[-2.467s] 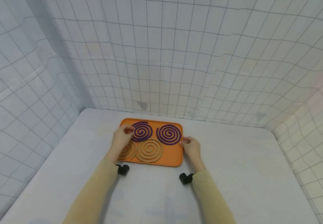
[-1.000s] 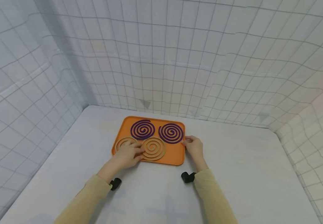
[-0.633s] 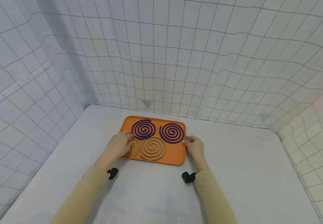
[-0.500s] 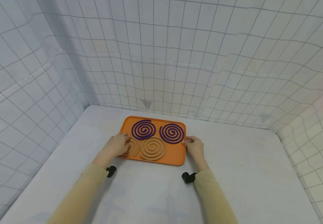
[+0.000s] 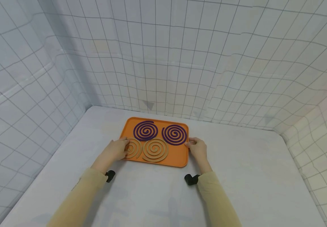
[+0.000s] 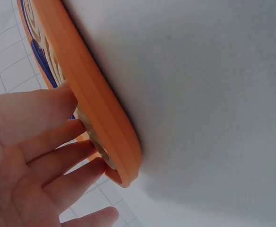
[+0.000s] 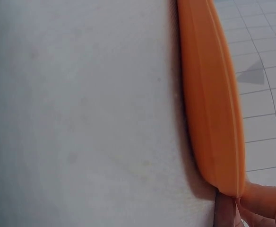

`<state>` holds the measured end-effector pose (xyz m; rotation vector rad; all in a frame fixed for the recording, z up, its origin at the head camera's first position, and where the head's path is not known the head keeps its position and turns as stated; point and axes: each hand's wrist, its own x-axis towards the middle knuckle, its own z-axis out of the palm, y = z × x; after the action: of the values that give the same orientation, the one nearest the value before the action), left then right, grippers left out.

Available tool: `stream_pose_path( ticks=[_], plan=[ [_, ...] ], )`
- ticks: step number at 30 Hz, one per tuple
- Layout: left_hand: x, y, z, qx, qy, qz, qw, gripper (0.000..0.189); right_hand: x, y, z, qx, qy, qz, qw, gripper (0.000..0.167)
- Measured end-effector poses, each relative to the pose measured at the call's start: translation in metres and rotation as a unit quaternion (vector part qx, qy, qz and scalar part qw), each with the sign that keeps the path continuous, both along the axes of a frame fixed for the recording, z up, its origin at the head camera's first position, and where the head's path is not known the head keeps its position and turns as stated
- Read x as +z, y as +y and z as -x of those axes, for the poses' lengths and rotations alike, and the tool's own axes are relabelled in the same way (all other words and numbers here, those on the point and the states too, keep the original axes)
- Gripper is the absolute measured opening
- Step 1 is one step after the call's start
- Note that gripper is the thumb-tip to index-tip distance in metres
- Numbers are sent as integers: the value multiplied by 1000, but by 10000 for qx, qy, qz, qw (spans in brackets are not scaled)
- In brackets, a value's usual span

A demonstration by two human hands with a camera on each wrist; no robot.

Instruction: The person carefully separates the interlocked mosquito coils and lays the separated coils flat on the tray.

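Note:
An orange tray (image 5: 174, 159) bears two purple mosquito coils at the back, one on the left (image 5: 145, 130) and one on the right (image 5: 174, 135). In front of them lie two tan mosquito coils, one near the middle (image 5: 155, 150) and one at the left (image 5: 136, 148). My left hand (image 5: 115, 150) partly covers the left tan coil. In the left wrist view, its fingertips (image 6: 98, 165) touch that coil inside the rim, fingers fairly straight and spread. My right hand (image 5: 198, 148) pinches the tray's right rim, thumb and fingers at the edge in the right wrist view.
The tray lies on a white-covered table (image 5: 146, 195). White walls with a grid pattern (image 5: 163, 78) stand behind and at both sides. A black wrist camera (image 5: 191, 179) sits at the right cuff, another (image 5: 110, 176) at the left cuff.
My left hand has moved from the left purple coil to the tan coils, then to the left end of the left tan coil. My right hand keeps its grip on the rim.

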<state>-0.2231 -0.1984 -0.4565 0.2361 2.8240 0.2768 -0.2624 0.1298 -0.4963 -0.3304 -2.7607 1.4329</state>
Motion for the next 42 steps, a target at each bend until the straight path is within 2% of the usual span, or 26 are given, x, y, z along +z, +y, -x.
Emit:
stream_pose_path(
  ticks=[2, 5, 9, 12, 15, 17, 19, 21, 24, 26, 29, 31, 34, 37, 39, 42],
  plan=[
    [1, 1, 0, -12, 67, -17, 10000, 55, 1, 0, 0, 2, 6, 4, 10000, 29],
    [1, 3, 2, -47, 330, -272, 9991, 53, 2, 1, 0, -17, 14, -2, 10000, 29],
    [-1, 11, 8, -485, 686, -529, 9951, 51, 1, 2, 1, -33, -67, 1, 10000, 30],
    [-1, 21, 12, -772, 510, -382, 9950, 50, 1, 3, 2, -39, -158, 40, 9999, 30],
    [-3, 27, 15, -753, 158, -161, 9969, 51, 1, 2, 2, -60, -225, 62, 9997, 31],
    [-4, 30, 16, -686, 43, -20, 9976, 52, 2, 2, 2, -68, -240, 67, 9997, 32],
    [-4, 32, 17, -628, 66, 16, 9980, 52, 2, 3, 2, -81, -208, 68, 9997, 31],
    [-4, 32, 19, -587, 278, 14, 9979, 50, 1, 4, 2, -91, -145, 75, 9998, 30],
    [-1, 29, 26, -295, 665, -346, 9967, 46, 1, 5, 3, -90, -55, 64, 9999, 30],
    [1, 24, 34, 125, 859, -821, 9928, 43, 1, 5, 3, -100, -59, 69, 9999, 30],
    [5, 14, 49, 902, 935, -1688, 9770, 37, 2, 5, 3, -80, -129, 82, 9999, 31],
    [7, 8, 59, 1328, 975, -2009, 9657, 33, 1, 5, 3, -58, -174, 52, 9998, 31],
    [6, 1, 71, 1700, 999, -2106, 9575, 28, 0, 5, 2, -24, -150, -36, 9999, 32],
    [4, -4, 79, 1942, 1016, -1980, 9554, 27, -1, 4, 2, -16, -71, -8, 10000, 31],
    [2, -6, 82, 2069, 942, -1893, 9553, 31, -1, 3, 2, -24, -54, 71, 10000, 30],
    [-4, -10, 86, 2303, 649, -1970, 9508, 48, -2, 2, 2, -17, -59, 152, 9999, 30]
  ],
)
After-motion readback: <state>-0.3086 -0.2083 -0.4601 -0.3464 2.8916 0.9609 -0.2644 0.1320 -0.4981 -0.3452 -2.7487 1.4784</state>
